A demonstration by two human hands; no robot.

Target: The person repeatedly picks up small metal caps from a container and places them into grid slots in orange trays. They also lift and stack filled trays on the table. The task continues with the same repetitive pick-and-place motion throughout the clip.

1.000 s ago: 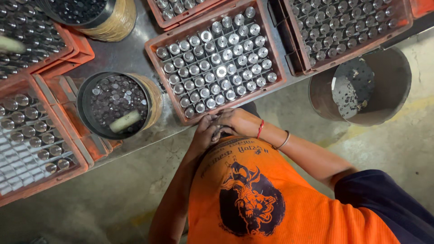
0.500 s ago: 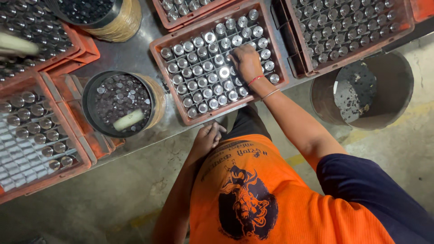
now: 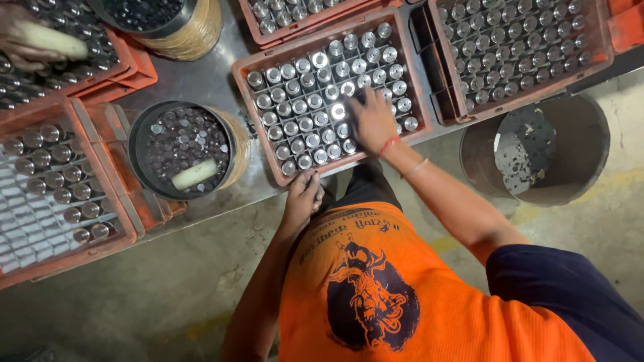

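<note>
Steel worktop carries the red crate of small metal-capped bottles, likely hard and slick, best pinched at the caps, where our right hand lies spread flat while our left hand grips the near rim.

The round tub of small dark metal discs stands on the grey table — a pale stick lies across the discs. Left of the tub, an orange crate holds rows of shiny cylinders. Behind the tub stands a second tub with a woven wall. Far right of the tub, a brown bucket sits on the floor — beyond it, another filled crate.
</note>
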